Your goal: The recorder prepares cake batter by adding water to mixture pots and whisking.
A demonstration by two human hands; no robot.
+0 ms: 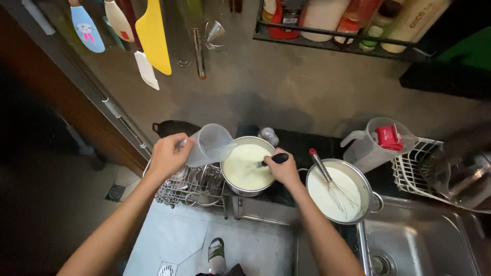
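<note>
A second steel pot of white liquid (353, 176) holding a red-tipped wire whisk (327, 179) sits right of centre, a yellow plastic cutting board (153, 36) hangs upper left, and a clear plastic jug (365, 148) stands at right

The jug (212, 144) in the left hand (168, 155) is looking like translucent, frosted plastic. The 2 pots (249, 167) (339, 190) are showing brushed, shiny metal, as is the sink (434, 245). The whisk (327, 180) is gleaming as thin wire. The handle (279, 159) under the right hand (283, 169) is appearing glossy black plastic. The wall (286, 87) is looking matt grey.
</note>
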